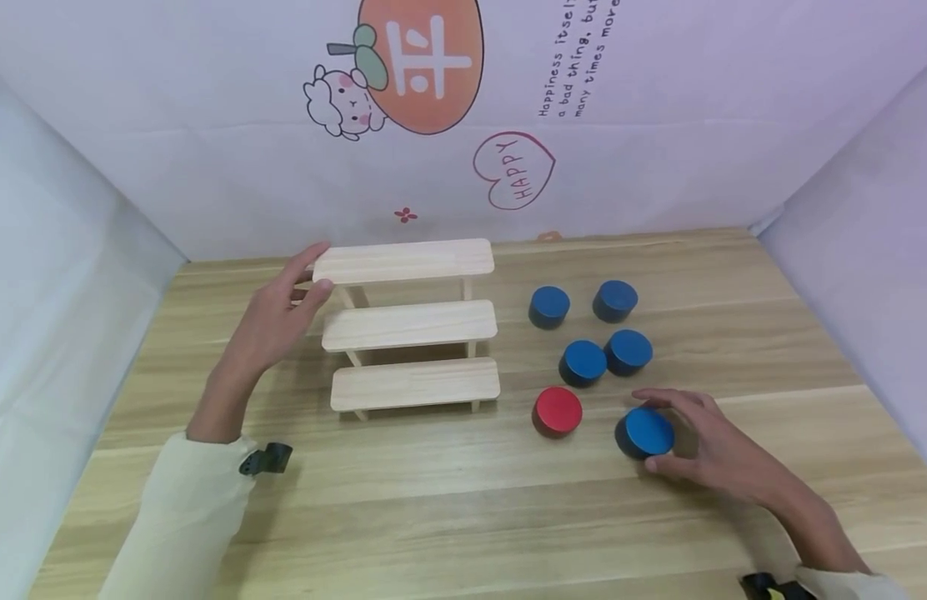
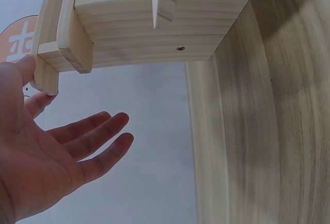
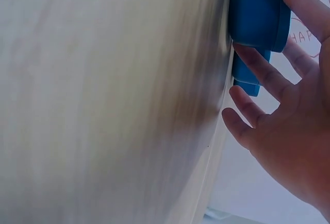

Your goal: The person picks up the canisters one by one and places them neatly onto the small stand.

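Observation:
A three-tiered pale wooden display stand (image 1: 411,325) stands left of centre on the table. My left hand (image 1: 272,317) pinches the left end of its top tier between thumb and index finger; the left wrist view (image 2: 51,157) shows the other fingers stretched out below. To the right of the stand, my right hand (image 1: 722,446) holds a blue round tin (image 1: 647,432) near the front, thumb on the near side and fingers on the far side. The tin appears to rest on the table in the right wrist view (image 3: 258,13). A red round tin (image 1: 557,411) sits to its left.
Several more blue round tins (image 1: 583,362) stand behind the red one, right of the stand. The wood-grain table (image 1: 433,517) ends at a white printed cloth backdrop (image 1: 628,167), with white cloth sides at left (image 1: 51,233) and right (image 1: 869,208).

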The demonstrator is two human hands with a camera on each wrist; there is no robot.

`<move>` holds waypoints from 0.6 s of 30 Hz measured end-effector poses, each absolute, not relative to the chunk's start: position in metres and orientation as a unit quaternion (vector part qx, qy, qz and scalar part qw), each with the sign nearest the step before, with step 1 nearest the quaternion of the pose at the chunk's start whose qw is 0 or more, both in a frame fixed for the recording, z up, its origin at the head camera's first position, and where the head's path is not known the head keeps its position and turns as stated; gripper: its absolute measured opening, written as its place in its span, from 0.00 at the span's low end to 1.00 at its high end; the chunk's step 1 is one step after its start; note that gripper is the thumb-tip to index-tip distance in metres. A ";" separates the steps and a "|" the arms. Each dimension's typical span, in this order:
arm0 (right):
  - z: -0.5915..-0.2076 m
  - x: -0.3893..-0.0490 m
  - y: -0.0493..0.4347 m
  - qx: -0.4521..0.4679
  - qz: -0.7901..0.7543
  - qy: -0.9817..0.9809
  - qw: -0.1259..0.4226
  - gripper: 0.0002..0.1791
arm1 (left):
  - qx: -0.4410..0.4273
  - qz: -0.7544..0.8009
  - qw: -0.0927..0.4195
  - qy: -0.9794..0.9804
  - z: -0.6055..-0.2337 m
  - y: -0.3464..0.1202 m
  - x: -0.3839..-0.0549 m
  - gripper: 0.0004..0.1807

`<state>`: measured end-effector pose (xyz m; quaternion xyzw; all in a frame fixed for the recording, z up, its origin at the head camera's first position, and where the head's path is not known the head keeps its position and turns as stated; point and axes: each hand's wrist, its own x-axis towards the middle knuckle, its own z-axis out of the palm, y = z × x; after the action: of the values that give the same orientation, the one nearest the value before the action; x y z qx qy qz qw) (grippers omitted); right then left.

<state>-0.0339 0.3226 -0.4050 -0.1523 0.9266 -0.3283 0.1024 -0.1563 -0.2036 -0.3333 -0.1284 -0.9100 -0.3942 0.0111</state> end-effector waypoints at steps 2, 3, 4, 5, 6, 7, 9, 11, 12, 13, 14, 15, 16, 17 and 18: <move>-0.405 -0.035 0.322 -0.154 -0.332 0.925 0.104 0.38 | -0.128 -0.396 0.011 -0.909 -0.333 -0.204 -0.157 0.33; -0.405 -0.035 0.322 -0.155 -0.333 0.924 0.104 0.37 | -0.127 -0.396 0.010 -0.909 -0.333 -0.204 -0.157 0.33; -0.405 -0.035 0.322 -0.156 -0.333 0.924 0.104 0.36 | -0.126 -0.397 0.009 -0.909 -0.333 -0.204 -0.157 0.33; -0.405 -0.036 0.322 -0.158 -0.334 0.924 0.104 0.35 | -0.125 -0.396 0.008 -0.910 -0.333 -0.204 -0.157 0.33; -0.404 -0.036 0.322 -0.160 -0.333 0.923 0.104 0.35 | -0.124 -0.396 0.007 -0.910 -0.333 -0.204 -0.157 0.33; -0.404 -0.036 0.322 -0.161 -0.332 0.924 0.103 0.34 | -0.123 -0.396 0.007 -0.910 -0.333 -0.204 -0.157 0.33; -0.403 -0.037 0.321 -0.163 -0.330 0.924 0.102 0.34 | -0.123 -0.397 0.006 -0.910 -0.333 -0.204 -0.157 0.33; -0.403 -0.036 0.320 -0.162 -0.330 0.925 0.100 0.34 | -0.123 -0.399 0.006 -0.909 -0.333 -0.204 -0.157 0.33; -0.403 -0.036 0.319 -0.161 -0.329 0.925 0.099 0.34 | -0.124 -0.400 0.006 -0.908 -0.333 -0.204 -0.157 0.33; -0.402 -0.036 0.319 -0.160 -0.327 0.926 0.095 0.34 | -0.124 -0.402 0.005 -0.907 -0.333 -0.204 -0.157 0.33; -0.402 -0.036 0.318 -0.158 -0.328 0.927 0.094 0.34 | -0.123 -0.403 0.005 -0.907 -0.334 -0.204 -0.157 0.33; -0.402 -0.036 0.317 -0.156 -0.327 0.927 0.092 0.34 | -0.123 -0.404 0.005 -0.906 -0.334 -0.204 -0.157 0.33; -0.401 -0.036 0.316 -0.154 -0.327 0.928 0.089 0.33 | -0.123 -0.405 0.005 -0.906 -0.334 -0.204 -0.157 0.33; -0.401 -0.035 0.315 -0.152 -0.327 0.929 0.087 0.33 | -0.122 -0.405 0.005 -0.906 -0.334 -0.204 -0.157 0.33; -0.400 -0.036 0.314 -0.150 -0.328 0.929 0.085 0.33 | -0.122 -0.406 0.006 -0.906 -0.334 -0.204 -0.157 0.33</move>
<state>-0.0355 0.3143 -0.4003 -0.1500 0.9287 -0.3283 0.0854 -0.1572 -0.2045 -0.3343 -0.1215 -0.9059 -0.4057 0.0055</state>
